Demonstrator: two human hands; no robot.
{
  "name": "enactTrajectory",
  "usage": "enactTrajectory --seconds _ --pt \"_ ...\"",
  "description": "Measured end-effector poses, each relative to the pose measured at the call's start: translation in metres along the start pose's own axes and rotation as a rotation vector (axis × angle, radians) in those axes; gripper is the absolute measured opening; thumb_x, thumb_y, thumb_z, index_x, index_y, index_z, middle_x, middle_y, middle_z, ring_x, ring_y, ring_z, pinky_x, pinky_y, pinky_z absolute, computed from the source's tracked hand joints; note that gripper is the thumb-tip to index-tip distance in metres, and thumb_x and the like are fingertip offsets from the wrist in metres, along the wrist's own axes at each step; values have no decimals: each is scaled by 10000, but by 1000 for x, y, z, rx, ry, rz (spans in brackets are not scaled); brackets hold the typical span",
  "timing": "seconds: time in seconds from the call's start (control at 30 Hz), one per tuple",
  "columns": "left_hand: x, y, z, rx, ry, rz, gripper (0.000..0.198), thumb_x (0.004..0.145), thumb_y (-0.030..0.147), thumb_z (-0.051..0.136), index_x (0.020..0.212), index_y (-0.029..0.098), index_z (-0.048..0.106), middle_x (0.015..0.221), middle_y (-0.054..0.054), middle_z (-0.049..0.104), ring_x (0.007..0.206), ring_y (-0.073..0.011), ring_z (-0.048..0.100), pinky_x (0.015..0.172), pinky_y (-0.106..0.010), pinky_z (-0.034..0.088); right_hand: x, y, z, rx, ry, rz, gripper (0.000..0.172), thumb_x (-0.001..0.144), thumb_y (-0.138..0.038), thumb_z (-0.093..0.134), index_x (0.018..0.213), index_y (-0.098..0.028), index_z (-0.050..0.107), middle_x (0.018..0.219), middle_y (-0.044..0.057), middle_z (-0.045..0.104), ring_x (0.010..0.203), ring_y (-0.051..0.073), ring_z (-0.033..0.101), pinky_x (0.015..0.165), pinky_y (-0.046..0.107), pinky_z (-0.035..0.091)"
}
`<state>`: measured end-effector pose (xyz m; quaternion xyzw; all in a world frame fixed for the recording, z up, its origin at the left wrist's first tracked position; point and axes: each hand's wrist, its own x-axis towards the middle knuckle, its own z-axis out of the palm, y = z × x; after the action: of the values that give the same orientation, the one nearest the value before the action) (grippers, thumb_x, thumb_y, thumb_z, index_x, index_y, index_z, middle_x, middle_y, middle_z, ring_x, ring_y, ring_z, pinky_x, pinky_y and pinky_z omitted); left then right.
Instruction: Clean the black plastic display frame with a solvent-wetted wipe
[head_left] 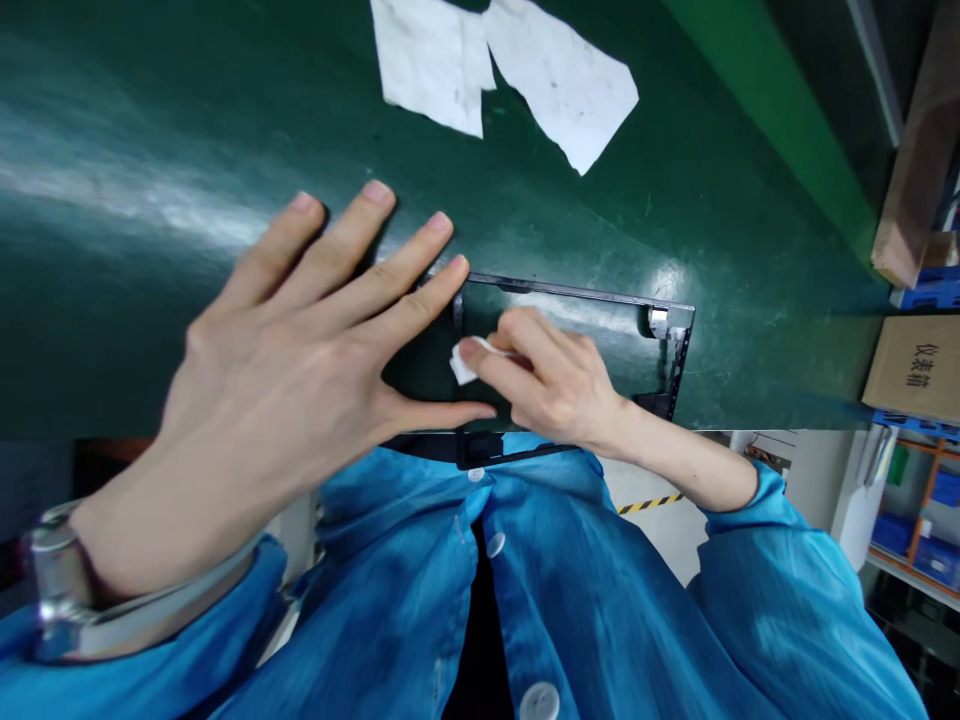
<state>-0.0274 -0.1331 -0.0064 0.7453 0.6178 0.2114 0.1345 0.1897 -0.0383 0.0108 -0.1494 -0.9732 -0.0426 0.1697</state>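
A thin black rectangular frame (585, 293) with silvery metal pieces at its far corners lies at the near edge of the green table, its near side sticking out past the edge. Over its left part my left hand (300, 340) is spread with the fingers apart, the forefinger and thumb at the frame and the palm hiding whatever lies beneath. Inside the frame's outline my right hand (555, 375) pinches a small folded white wipe (463, 366) between thumb and fingers. The wipe is low over a dark part near the frame's middle bar.
Two torn white sheets (431, 60) (566, 85) lie flat on the green table (750, 330) at the far side. A cardboard box (919, 368) and shelving with blue bins (937, 555) stand to the right. Yellow-black tape (651, 505) marks the floor below.
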Motion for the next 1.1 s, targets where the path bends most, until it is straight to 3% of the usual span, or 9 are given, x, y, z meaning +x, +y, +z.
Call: enactTrajectory --seconds 0.27,0.43,0.57,0.7,0.83,1.0,1.1 --pt "3 -1 2 11 13 5 916 997 782 447 1744 351 139 1863 1 296 1799 -268 201 1544 -565 227 0 -2 -3 21 46 24 168 1130 -94 508 1109 -155 663 927 12 601 916 111 600 641 255 410" --pt "1 1 1 19 -2 5 910 999 792 407 1744 331 164 1863 -10 300 1803 -255 189 1548 -542 213 -2 -1 -1 -6 -63 17 215 1156 -127 449 1150 -170 659 992 23 608 966 118 601 661 257 424" --pt "1 -1 3 -11 17 4 898 1007 776 423 1742 340 146 1867 1 287 1804 -262 177 1551 -551 198 -2 0 0 8 28 18 218 1149 -106 446 1143 -166 656 961 15 594 939 108 594 645 248 419" --pt "1 -6 5 -170 17 -1 958 930 862 529 1712 443 166 1857 68 279 1790 -327 214 1532 -670 212 -1 3 0 -8 22 47 229 1158 -123 439 1090 -177 651 911 5 579 889 97 585 613 259 380" --pt "2 -9 5 -282 19 -52 1010 865 900 617 1689 441 257 1841 66 319 1788 -359 208 1517 -757 171 -4 6 5 -13 21 78 270 1158 -107 418 1090 -175 670 914 12 586 921 108 610 666 251 434" --pt "3 -10 8 -181 39 16 1029 884 898 582 1709 426 188 1852 28 303 1785 -357 231 1504 -726 232 -9 8 8 296 128 193 258 1146 -109 465 1232 -176 699 997 25 627 922 106 633 727 246 515" --pt "3 -9 11 -102 63 36 1083 869 917 573 1722 399 152 1849 -5 309 1779 -363 254 1494 -699 264 -8 13 4 649 211 345 211 1124 -131 541 1163 -183 742 971 20 652 921 102 633 797 252 553"
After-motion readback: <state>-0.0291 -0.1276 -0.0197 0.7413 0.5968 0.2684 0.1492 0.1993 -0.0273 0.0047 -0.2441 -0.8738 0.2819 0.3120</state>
